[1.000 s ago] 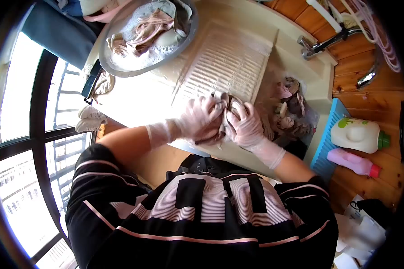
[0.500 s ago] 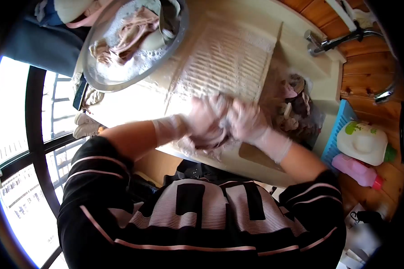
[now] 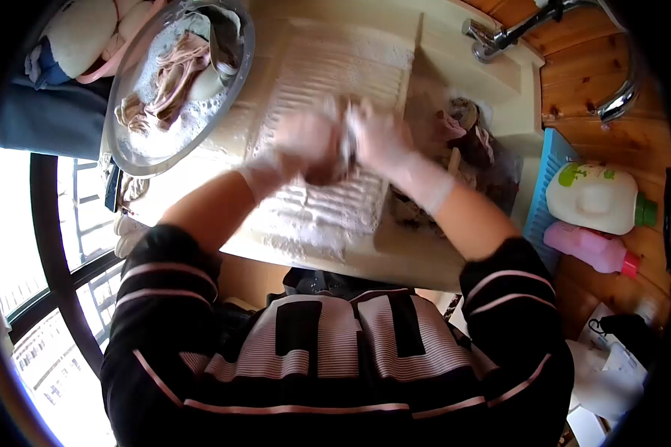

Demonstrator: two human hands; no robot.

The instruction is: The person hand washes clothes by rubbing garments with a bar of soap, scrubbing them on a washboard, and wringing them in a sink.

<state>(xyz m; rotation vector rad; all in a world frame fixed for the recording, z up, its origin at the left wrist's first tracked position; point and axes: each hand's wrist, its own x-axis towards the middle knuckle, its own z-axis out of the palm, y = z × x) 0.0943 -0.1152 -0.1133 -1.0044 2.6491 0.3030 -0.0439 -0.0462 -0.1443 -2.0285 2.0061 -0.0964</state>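
Both hands wear thin clear gloves and are blurred by motion over the ridged, soapy washboard (image 3: pixel 317 208) built into the sink unit. My left hand (image 3: pixel 308 138) is closed on a bunched piece of wet cloth (image 3: pixel 328 173), whose kind I cannot make out. Close beside it, my right hand (image 3: pixel 382 140) grips the same cloth from the other side. Much of the cloth is hidden by the fingers. Suds cover the ridges beneath and below the hands.
A grey basin (image 3: pixel 181 155) of suds and pinkish clothes (image 3: pixel 175 74) stands at upper left. More dark and pink laundry (image 3: pixel 470 134) lies in the sink at right. A faucet (image 3: pixel 492 41), a blue washboard (image 3: pixel 548 179), a white jug (image 3: pixel 593 197) and a pink bottle (image 3: pixel 585 246) line the right side.
My hands have moved up the washboard with the cloth, away from my body, uncovering the foamy lower ridges. The whole view has shifted somewhat.
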